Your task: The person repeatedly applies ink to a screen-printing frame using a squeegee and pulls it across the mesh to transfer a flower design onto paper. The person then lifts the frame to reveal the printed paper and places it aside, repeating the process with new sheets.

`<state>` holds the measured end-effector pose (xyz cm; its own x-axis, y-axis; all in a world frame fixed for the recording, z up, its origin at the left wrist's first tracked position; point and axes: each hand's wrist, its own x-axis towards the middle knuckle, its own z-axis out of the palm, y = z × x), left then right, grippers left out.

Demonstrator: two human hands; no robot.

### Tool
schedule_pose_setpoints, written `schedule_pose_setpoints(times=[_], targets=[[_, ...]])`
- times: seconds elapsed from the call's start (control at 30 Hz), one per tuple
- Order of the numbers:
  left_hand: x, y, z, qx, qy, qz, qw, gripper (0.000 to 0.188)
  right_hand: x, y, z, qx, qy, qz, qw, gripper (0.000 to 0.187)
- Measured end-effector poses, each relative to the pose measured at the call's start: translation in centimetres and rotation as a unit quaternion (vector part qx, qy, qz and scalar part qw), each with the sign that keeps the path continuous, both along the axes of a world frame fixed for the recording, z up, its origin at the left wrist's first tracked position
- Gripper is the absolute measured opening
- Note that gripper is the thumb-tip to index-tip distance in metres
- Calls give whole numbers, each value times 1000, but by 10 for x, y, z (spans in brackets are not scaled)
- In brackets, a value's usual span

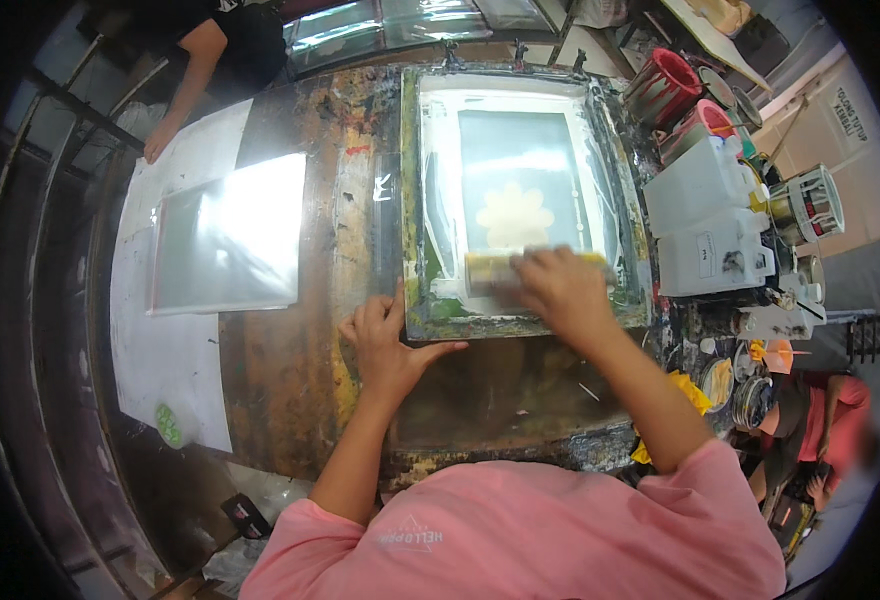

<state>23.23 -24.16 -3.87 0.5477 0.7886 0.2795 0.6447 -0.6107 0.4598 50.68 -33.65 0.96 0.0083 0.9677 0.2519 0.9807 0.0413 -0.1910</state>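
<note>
A screen printing frame with a stained, ink-caked rim lies on the worktable in front of me. Its mesh has a pale grey rectangle with a cream flower shape. My right hand is closed over a squeegee with a yellowish edge, which lies across the mesh just below the flower. Motion blurs the hand and the tool slightly. At the frame's near left corner rests my left hand, thumb and fingers spread along the rim, holding nothing.
Left of the frame, a stack of clear sheets lies on white paper, near another person's hand. White jugs, a red bucket and several cans crowd the right edge. Clamps line the frame's far side.
</note>
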Motion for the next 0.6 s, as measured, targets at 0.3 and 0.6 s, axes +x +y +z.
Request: schedule_pose_setpoints(times=[0.3, 0.6], targets=[[1, -11, 11, -64, -22, 36, 997, 115, 129, 193, 32, -89, -2, 10, 996, 53], [4, -15, -7, -11, -128, 2, 992, 122, 150, 220, -8, 53, -61, -3, 997, 42]])
